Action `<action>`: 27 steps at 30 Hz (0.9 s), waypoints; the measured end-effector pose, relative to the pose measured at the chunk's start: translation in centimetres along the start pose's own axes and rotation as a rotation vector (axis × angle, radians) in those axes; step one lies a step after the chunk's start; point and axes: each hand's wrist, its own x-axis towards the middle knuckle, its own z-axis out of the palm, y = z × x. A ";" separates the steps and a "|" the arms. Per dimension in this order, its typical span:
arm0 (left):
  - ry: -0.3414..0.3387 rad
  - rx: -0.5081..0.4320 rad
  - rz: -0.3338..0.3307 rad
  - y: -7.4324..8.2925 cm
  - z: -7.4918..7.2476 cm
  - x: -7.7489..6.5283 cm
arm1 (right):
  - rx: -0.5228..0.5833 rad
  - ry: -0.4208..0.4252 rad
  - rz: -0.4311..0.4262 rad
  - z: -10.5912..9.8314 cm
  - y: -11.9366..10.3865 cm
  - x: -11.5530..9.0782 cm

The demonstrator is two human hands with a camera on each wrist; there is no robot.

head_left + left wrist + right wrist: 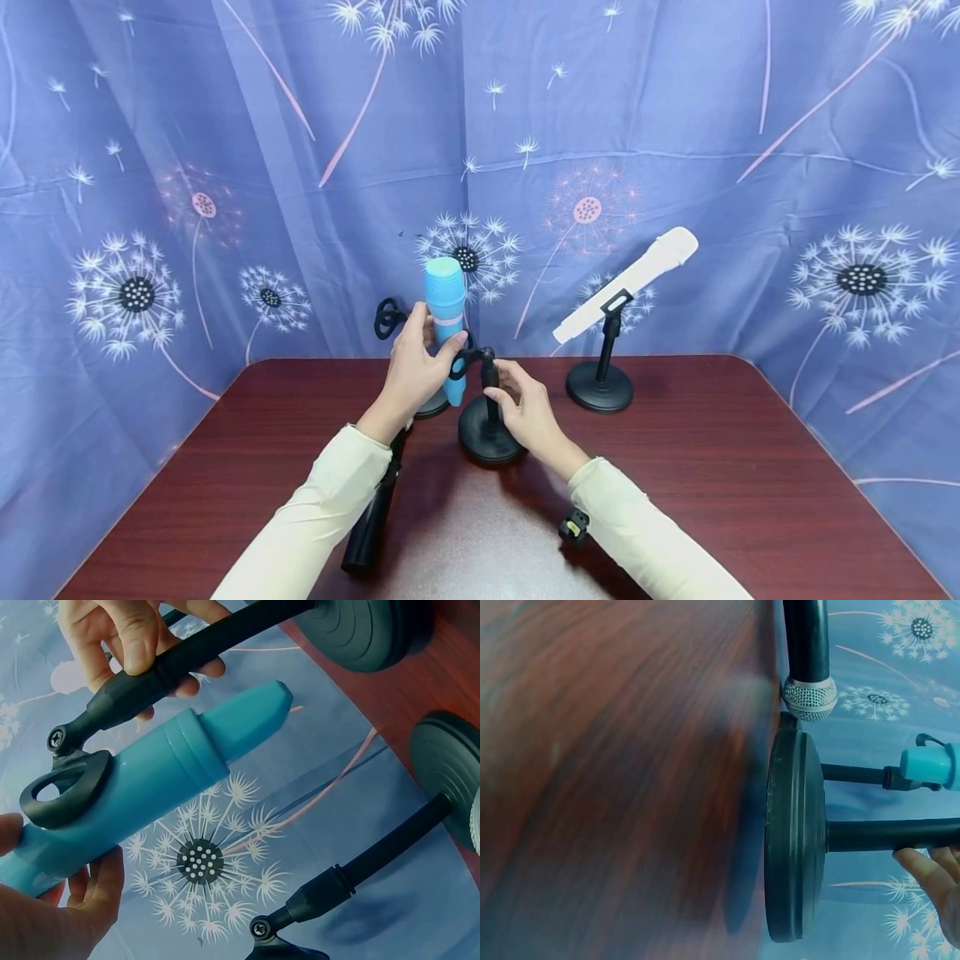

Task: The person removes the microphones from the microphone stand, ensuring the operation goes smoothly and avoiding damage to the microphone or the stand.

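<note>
A light blue microphone [446, 287] is held upright in my left hand [415, 367], thumb on one side and fingers on the other. Its tapered lower end points down. The black clip [86, 791] of the middle stand lies around part of its body in the left wrist view. My right hand [528, 408] grips the post of this stand just below the clip, thumb and fingers on either side. The stand's round black base [795, 840] is below that hand. Behind my left hand is another black stand, with its clip [387, 318] showing at the left.
A white microphone [630, 283] leans in a third stand [600, 387] at the back right. A black microphone [367, 525] with a silver mesh head lies on the brown table [712, 475], by my left forearm. A small black device [574, 527] shows beside the right sleeve.
</note>
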 end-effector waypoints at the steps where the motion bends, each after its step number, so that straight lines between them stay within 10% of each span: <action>1: -0.009 -0.009 0.002 0.0 0.0 0.0 | -0.001 0.000 -0.001 0.0 0.0 0.0; 14: -0.057 -0.019 -0.010 -0.3 -0.7 0.2 | 0.059 -0.010 0.021 0.0 0.8 -0.1; 27: -0.012 0.062 -0.158 -1.1 -0.8 -0.5 | 0.096 0.059 0.075 -0.4 1.2 0.6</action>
